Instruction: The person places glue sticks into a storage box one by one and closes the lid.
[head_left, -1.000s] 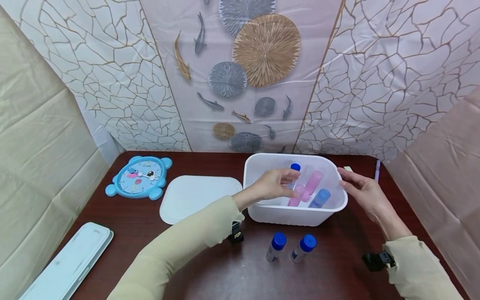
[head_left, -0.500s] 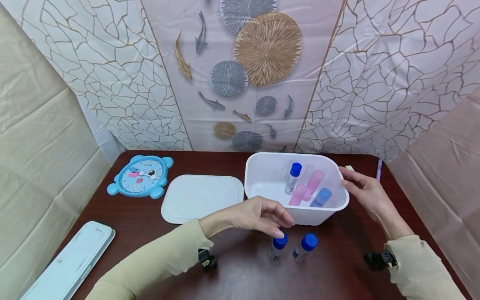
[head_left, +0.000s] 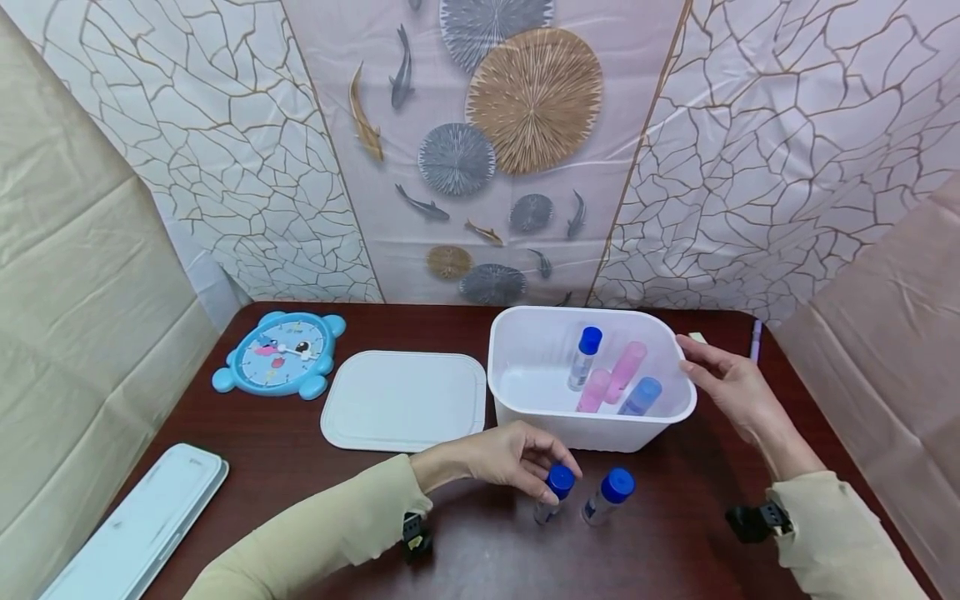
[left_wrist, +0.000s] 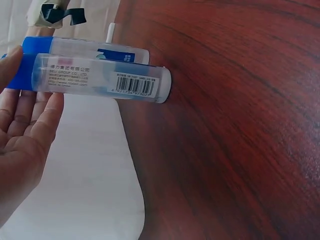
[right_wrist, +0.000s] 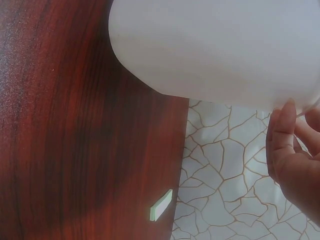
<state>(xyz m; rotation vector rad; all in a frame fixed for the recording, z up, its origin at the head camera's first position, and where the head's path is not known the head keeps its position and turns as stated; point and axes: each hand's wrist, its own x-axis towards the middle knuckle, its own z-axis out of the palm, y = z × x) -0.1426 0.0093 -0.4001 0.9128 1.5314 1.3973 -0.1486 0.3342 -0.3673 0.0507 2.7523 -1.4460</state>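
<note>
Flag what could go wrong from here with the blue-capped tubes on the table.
1. The left hand grips the left blue-capped tube at its blue cap; a loose cap might come off or let it drop.
2. The right blue-capped tube stands close by and could be knocked over.
3. If dropped into the white plastic bin, the left one might jostle the pink tubes there.

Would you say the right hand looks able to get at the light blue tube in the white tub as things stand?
Probably yes: the white tub is open on top, nothing lies over the light blue tube, and the right hand touches the white tub close by.
</note>
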